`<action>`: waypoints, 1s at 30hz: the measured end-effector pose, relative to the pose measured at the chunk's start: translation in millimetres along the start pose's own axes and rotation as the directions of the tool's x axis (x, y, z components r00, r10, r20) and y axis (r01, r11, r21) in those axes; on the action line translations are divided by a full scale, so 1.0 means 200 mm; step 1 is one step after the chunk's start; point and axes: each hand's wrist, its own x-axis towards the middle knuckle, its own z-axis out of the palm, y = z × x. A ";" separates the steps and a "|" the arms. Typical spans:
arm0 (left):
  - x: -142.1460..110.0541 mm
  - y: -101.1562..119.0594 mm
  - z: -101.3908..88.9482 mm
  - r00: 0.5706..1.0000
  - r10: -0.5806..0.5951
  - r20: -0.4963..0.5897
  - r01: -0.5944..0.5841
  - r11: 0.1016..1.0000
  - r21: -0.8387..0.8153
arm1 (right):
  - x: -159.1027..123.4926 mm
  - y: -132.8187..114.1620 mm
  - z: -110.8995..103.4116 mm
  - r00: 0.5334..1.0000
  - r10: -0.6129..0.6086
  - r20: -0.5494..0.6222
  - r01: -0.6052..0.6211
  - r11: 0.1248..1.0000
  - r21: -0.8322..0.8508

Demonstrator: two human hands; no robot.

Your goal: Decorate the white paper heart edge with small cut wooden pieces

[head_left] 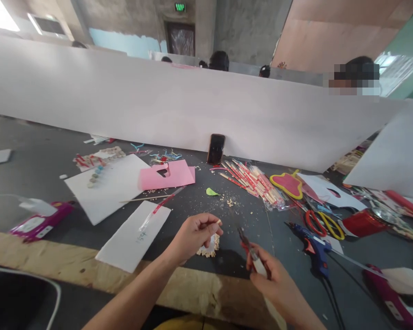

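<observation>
My left hand (198,231) is closed in a pinch, with a small pale piece (220,222) that looks like wood at its fingertips. Just below those fingers, a white card (211,247) edged with small pale bits lies on the dark table, partly hidden by the hand. My right hand (270,270) is wrapped around pliers (249,251) with red and white handles, their jaws pointing up and away from me. Whether the jaws touch each other is too small to tell. Beyond both hands, pale crumbs (230,201) and a green leaf-shaped piece (212,191) lie on the table.
Several wrapped chopsticks (249,181) lie ahead, near a phone (216,149) leaning on a white partition (158,105). To the right are scissors (325,224), a blue glue gun (311,247) and a red can (365,222). White board (134,238) and pink paper (179,174) lie left.
</observation>
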 end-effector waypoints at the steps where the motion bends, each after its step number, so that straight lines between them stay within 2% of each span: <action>1: 0.00 0.00 0.00 1.000 -0.003 -0.005 0.003 1.000 -0.003 | 0.00 0.01 0.02 0.998 -0.061 -0.025 0.057 0.988 -0.142; 3: 0.00 0.00 0.00 1.000 -0.011 -0.018 0.011 1.000 -0.009 | 0.00 0.03 0.05 0.979 -0.193 -0.059 0.161 0.923 -0.349; 5: 0.00 0.00 -0.01 0.999 -0.023 -0.038 0.023 1.000 -0.011 | 0.01 0.06 0.05 0.956 -0.287 -0.058 0.226 0.847 -0.481; 10: 0.00 -0.01 -0.03 0.998 -0.015 -0.064 0.014 1.000 -0.013 | 0.01 0.08 0.02 0.928 -0.371 0.028 0.288 0.672 -0.682; 15: 0.01 -0.01 -0.03 0.999 0.016 -0.052 -0.017 1.000 -0.021 | 0.00 0.04 0.03 0.931 -0.354 0.089 0.294 0.583 -0.757; 20: 0.01 0.00 -0.03 0.999 -0.003 -0.049 0.003 1.000 -0.002 | -0.01 0.03 0.03 0.932 -0.339 0.127 0.307 0.555 -0.773; 30: 0.00 0.00 -0.05 0.999 0.004 0.047 -0.008 0.996 0.086 | 0.00 0.03 0.03 0.908 -0.403 0.116 0.307 0.450 -0.838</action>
